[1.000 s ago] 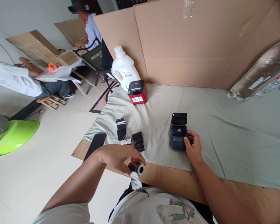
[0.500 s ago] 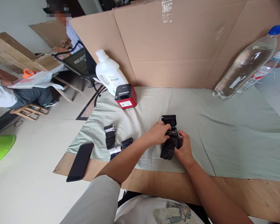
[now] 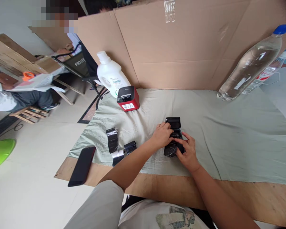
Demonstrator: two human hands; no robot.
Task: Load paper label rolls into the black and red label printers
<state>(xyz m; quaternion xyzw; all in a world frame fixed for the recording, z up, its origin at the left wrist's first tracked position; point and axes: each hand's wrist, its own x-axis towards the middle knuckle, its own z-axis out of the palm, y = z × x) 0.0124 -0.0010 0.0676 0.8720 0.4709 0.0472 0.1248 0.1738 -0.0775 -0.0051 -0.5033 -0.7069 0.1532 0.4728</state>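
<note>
**Both hands on the small black printer**

The left hand (image 3: 161, 136) and right hand (image 3: 187, 152) close in on a black roll (image 3: 171, 149) that sits at the front of the printer (image 3: 174, 133), fingers curled against it from either side. How firmly either hand grips the roll I cannot tell; the fingers hide the contact. The printer's lid (image 3: 173, 122) stands open behind the hands. The printer rests on the green cloth (image 3: 228, 133), near its front edge, mid-table.

To the left lie more rolls (image 3: 112, 140), and a phone (image 3: 82, 165) sits half off the cloth. Farther back stand a red printer (image 3: 128, 98) and a white jug (image 3: 111, 76). A clear bottle (image 3: 250, 65) leans against the cardboard (image 3: 181, 47) at the right. Beyond the table's left end other people sit at work.
</note>
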